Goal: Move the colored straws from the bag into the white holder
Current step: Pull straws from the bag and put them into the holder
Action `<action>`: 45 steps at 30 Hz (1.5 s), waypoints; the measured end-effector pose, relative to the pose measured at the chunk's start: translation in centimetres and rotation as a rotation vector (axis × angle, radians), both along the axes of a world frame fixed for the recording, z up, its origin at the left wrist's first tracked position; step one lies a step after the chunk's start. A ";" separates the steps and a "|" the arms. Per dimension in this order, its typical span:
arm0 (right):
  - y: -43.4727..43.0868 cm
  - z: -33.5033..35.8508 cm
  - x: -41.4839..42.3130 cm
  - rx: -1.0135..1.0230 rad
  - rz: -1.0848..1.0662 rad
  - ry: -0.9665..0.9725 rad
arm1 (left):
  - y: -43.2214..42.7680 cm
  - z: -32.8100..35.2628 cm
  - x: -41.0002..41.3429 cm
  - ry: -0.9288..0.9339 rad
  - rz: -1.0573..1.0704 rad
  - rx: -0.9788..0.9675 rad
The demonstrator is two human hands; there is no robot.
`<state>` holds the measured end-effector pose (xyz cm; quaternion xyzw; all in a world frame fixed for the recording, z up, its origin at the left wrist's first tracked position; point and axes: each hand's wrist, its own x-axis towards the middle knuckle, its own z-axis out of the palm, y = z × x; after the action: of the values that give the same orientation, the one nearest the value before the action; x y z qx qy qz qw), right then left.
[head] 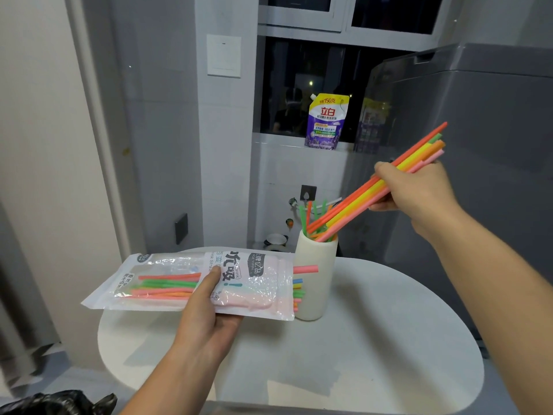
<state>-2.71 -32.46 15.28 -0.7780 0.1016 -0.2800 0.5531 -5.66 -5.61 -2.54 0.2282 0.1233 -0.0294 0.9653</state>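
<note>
— Pinching what, the right hand [419,191]?
— Its fingers and thumb curl round a bundle of straws [371,188] in orange, yellow, pink and green. The bundle is tilted, with its lower ends in the mouth of the white holder [317,253].
— And the left hand [206,310]?
— It grips the bag [254,283] mid-length, thumb on top, level above the tabletop [374,339]. The bag's open end is in front of the holder.
— Where are the rest?
— The remaining straws [167,286] lie in the bag, and a few tips [305,269] poke out. The holder stands near the tabletop's far edge.
— Behind?
— A purple pouch [326,121] on the window sill.
</note>
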 end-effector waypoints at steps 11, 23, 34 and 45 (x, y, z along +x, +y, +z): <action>0.7 1.4 0.5 -0.186 0.000 -0.013 | 0.0 -0.2 0.0 -0.010 -0.013 0.012; 2.7 0.1 3.9 -0.362 0.076 0.143 | -0.2 0.0 0.1 0.009 -0.004 0.007; 3.4 -4.5 5.6 -0.491 0.154 0.270 | -0.2 0.0 0.1 -0.003 -0.013 0.002; 3.8 -6.1 5.1 -0.558 0.048 0.006 | -0.1 0.2 0.2 -0.010 -0.012 -0.003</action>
<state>2.38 -28.61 9.17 -0.9032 0.0039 -0.2818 0.3237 -5.47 -5.69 -2.34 0.2278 0.1169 -0.0343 0.9661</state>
